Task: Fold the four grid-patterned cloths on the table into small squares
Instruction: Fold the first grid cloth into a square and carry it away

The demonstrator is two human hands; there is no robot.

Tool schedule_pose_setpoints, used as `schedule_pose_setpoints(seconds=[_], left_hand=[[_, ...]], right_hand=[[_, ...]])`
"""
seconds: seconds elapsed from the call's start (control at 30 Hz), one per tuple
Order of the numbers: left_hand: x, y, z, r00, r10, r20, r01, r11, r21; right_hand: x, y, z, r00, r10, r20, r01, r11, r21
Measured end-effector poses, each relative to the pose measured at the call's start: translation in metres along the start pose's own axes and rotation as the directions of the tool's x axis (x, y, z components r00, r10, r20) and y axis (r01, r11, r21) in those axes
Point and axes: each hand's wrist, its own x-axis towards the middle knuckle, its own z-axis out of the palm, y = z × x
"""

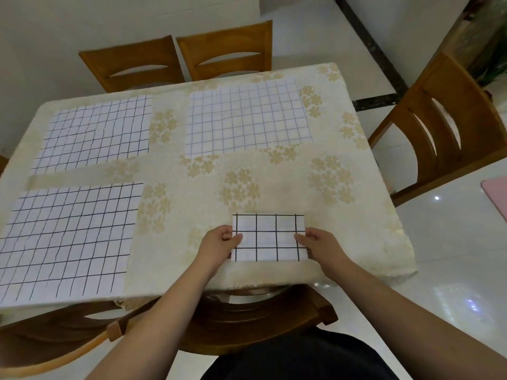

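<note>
Right now both hands are working the same small piece. The left hand (pixel 219 242) is pinching the left edge of the folded cloth (pixel 269 238), thumb lying on top and fingers tucked under, so that grip is clamped on the fabric. The right hand (pixel 319 244) is doing the mirror of it on the right edge, thumb pressing down on the top layer, fingers curling beneath. Between them the cloth is sitting as a compact, slightly wide rectangle near the front edge of the table (pixel 274 171), only a few grid cells across.

Further out, three cloths are lying flat and unfolded: the near-left cloth (pixel 71 239) by the front-left corner, the far-left cloth (pixel 96 133) behind it, and the far-right cloth (pixel 247 117) across the table. So by my reading one cloth is nearly done and three are waiting.

What could be going wrong from here: the folded piece is lying close to the table's front edge, so a careless release or a tug toward the body could be sliding it off. Letting go unevenly may be letting the layers spring apart, since nothing is weighing them down. If another fold is needed to square it, mismatched corners would be leaving the grid lines skewed. Reaching for the near-left cloth could also be dragging the floral tablecloth (pixel 323 171) and shifting everything.
</note>
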Motion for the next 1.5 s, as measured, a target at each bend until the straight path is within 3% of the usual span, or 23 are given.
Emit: schedule_pose_setpoints(seconds=[0.37,0.63,0.83,1.17,1.5], left_hand=[[0.013,0.006,0.011,0.986,-0.055,0.159,0.066,0.996,-0.065],[0.022,0.015,0.019,0.935,-0.001,0.355,-0.005,1.000,0.014],[0.015,0.029,0.045,0.899,0.012,0.438,-0.044,0.997,0.063],[-0.002,0.044,0.115,0.856,0.037,0.515,-0.141,0.976,0.164],[-0.041,0.068,0.240,0.849,0.022,0.528,-0.164,0.961,0.223]], right_hand=[[-0.038,-0.006,-0.024,0.992,-0.065,-0.112,0.068,0.997,0.025],[-0.075,0.012,-0.030,0.984,-0.034,-0.176,0.057,0.990,0.131],[-0.101,0.030,-0.042,0.945,-0.007,-0.328,0.088,0.969,0.231],[-0.123,0.053,-0.094,0.878,0.034,-0.477,0.142,0.933,0.330],[-0.155,0.088,-0.207,0.857,0.070,-0.511,0.147,0.916,0.373]])
